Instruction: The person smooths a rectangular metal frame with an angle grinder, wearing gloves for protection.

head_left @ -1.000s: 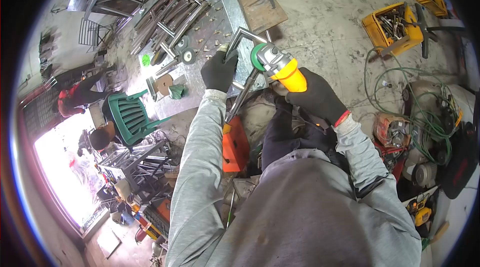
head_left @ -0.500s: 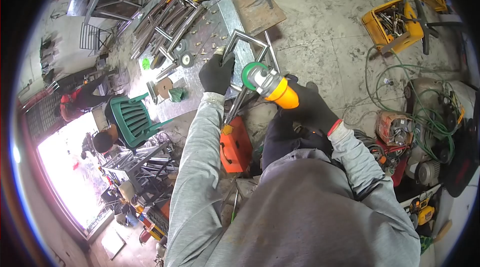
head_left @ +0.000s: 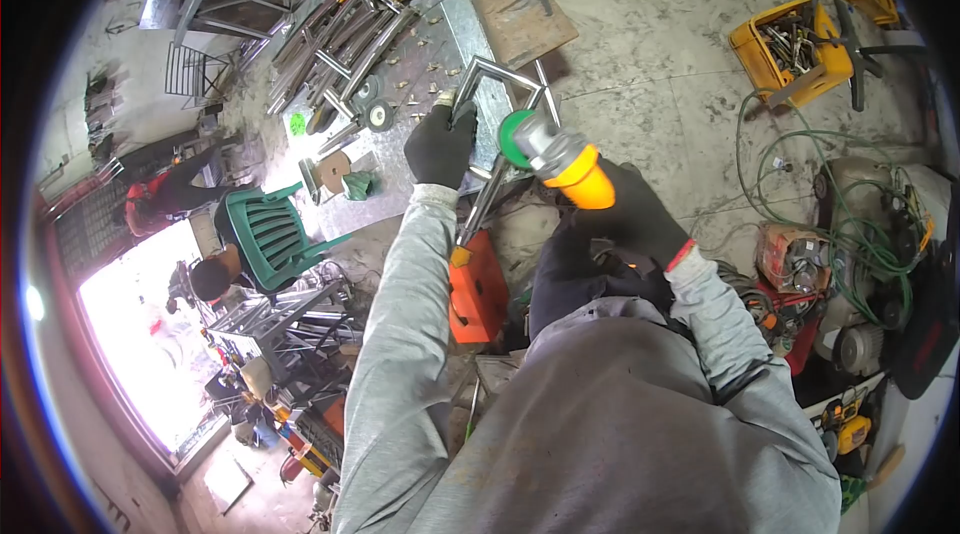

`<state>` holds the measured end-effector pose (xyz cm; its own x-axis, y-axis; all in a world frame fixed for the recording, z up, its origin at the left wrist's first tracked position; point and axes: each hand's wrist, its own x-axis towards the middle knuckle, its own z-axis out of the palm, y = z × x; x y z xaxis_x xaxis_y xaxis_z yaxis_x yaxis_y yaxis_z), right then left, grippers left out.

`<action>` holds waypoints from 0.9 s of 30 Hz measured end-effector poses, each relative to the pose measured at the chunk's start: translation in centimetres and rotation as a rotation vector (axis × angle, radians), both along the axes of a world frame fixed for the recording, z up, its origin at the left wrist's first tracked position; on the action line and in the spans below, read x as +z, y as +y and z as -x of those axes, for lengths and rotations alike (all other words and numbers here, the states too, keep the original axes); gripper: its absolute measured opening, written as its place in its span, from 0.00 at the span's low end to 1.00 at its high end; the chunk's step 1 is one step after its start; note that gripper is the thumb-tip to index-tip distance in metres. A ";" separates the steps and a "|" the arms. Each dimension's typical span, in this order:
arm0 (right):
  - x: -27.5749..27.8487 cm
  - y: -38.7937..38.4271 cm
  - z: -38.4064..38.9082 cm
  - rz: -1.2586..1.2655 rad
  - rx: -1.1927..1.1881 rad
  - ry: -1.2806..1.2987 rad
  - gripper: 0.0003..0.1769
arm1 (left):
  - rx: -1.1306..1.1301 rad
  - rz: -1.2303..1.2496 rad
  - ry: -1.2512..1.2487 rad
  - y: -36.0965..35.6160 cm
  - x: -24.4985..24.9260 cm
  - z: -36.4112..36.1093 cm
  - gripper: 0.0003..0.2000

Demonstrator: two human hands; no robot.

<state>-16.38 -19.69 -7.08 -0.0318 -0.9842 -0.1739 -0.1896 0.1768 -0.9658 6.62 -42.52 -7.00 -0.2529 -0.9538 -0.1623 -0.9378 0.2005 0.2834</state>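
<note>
My left hand (head_left: 441, 146), in a dark glove, is closed around one leg of a bent metal tube frame (head_left: 507, 72) at the edge of the metal-topped table (head_left: 425, 46). In my right hand (head_left: 645, 219), also gloved, is a yellow angle grinder (head_left: 580, 179) with a grey metal head. Its green disc (head_left: 517, 139) is close beside the tube frame, just right of my left hand. The grinder's rear end is hidden behind my right glove.
Cut metal tubes (head_left: 345, 39) are piled on the table, near small wheels (head_left: 378, 115). An orange toolbox (head_left: 478, 289) stands below. A green chair (head_left: 270, 234) and a seated person are at left. Yellow crates (head_left: 795, 52) and a green hose (head_left: 850, 224) lie on the right.
The grinder has shifted slightly up and to the right, its head now somewhat blurred. My left hand keeps its hold on the tube frame. The whole view has slid a little.
</note>
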 end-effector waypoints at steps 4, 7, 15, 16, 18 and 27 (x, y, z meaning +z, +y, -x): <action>1.9 0.7 3.3 -0.196 -0.097 -0.245 0.34 | 0.000 0.225 -0.068 1.0 -1.3 1.0 0.22; 2.1 1.1 4.4 -0.224 -0.154 -0.221 0.30 | 0.000 0.308 -0.104 0.6 -2.6 2.1 0.22; -4.5 2.1 1.0 -0.079 -0.119 -0.393 0.30 | 0.089 0.176 -0.121 1.1 -1.0 5.4 0.21; -4.3 2.4 0.8 -0.060 -0.144 -0.287 0.29 | 0.063 0.290 -0.095 1.3 -1.8 5.5 0.20; -3.9 2.0 0.5 0.013 -0.175 -0.238 0.29 | 0.076 0.265 -0.117 1.8 -1.6 5.9 0.20; -0.2 -2.3 2.0 -0.114 -0.265 -0.406 0.27 | 0.114 0.198 -0.113 1.5 -2.3 5.4 0.19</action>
<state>-18.38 -22.00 -7.30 -0.1857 -0.9255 -0.3301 0.2636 0.2767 -0.9241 1.21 -41.00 -9.27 -0.1328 -0.9911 0.0094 -0.9810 0.1327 0.1413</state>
